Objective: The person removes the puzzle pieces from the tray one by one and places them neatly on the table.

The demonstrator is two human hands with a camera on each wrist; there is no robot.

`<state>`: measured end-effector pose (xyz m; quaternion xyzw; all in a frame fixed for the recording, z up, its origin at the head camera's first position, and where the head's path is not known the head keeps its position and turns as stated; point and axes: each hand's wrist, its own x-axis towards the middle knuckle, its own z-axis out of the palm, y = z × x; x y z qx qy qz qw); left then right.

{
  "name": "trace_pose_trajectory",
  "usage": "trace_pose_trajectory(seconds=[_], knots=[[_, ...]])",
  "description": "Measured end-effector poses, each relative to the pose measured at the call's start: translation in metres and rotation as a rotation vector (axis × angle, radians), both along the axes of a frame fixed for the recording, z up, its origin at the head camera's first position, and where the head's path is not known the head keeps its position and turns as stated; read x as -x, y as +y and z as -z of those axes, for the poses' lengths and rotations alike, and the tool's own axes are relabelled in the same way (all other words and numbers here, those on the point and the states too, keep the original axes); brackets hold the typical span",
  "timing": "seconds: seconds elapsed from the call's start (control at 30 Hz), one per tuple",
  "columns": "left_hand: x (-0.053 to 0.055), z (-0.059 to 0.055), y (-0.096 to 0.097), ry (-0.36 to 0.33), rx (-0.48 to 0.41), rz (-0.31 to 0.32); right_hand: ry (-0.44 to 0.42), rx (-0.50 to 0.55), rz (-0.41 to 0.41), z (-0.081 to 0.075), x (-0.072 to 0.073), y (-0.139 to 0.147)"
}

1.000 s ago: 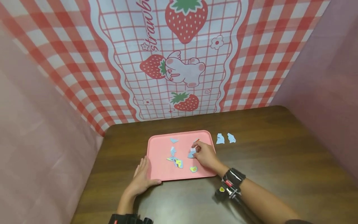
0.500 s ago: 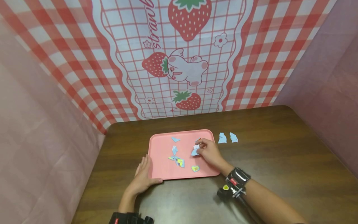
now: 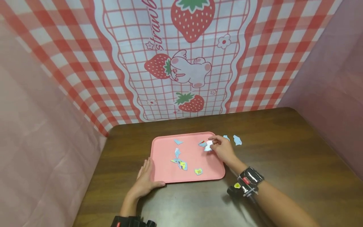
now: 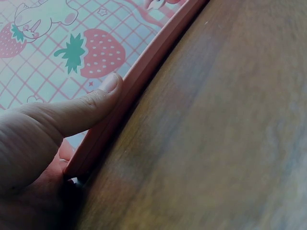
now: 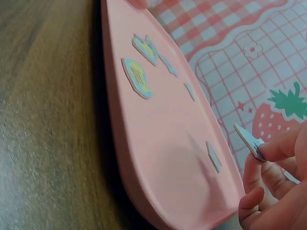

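Smooth pink tray [image 3: 165, 175], corners rounded, on a wood-grain tabletop [image 3: 181, 205]; a thin, irregular yellow-and-blue puzzle piece [image 3: 198, 171] lies by the tray's near edge. Left hand [image 3: 143, 181] at the near left corner, fingers straight along the left edge, thumb on the near rim. Right hand [image 3: 224, 150] crosses the right edge, thumb and fingers pinching a flat white-and-pale-blue piece [image 3: 208, 147] just above the tray, near its far right corner.
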<state>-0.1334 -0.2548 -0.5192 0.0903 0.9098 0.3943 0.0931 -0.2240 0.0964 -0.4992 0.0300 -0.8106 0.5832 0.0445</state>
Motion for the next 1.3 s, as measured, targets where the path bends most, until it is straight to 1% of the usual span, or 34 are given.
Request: trace_pose_trajectory(seconds=[0.2,0.4,0.6,0.9,1.07,1.13,1.3], knots=[[-0.002,0.001,0.001,0.009,-0.007,0.005,0.004,-0.010,0.011,0.002,0.000,0.007],[0.000,0.003,0.001,0.019,-0.001,0.000,-0.020,-0.017,0.040,-0.001,0.002,0.014],[0.001,0.003,0.001,0.021,0.010,0.006,-0.057,0.019,0.080,-0.002,0.008,0.030],[0.000,0.003,0.001,0.043,0.003,0.009,-0.050,0.075,0.128,-0.003,0.014,0.061],[-0.002,0.002,0.000,0.035,0.012,0.004,-0.067,0.062,0.168,-0.001,0.016,0.077],[-0.002,0.002,-0.001,0.021,0.019,0.002,-0.069,0.053,0.182,0.000,0.017,0.084],[-0.002,0.001,-0.001,0.025,0.025,0.001,-0.063,0.016,0.224,0.000,0.019,0.099]])
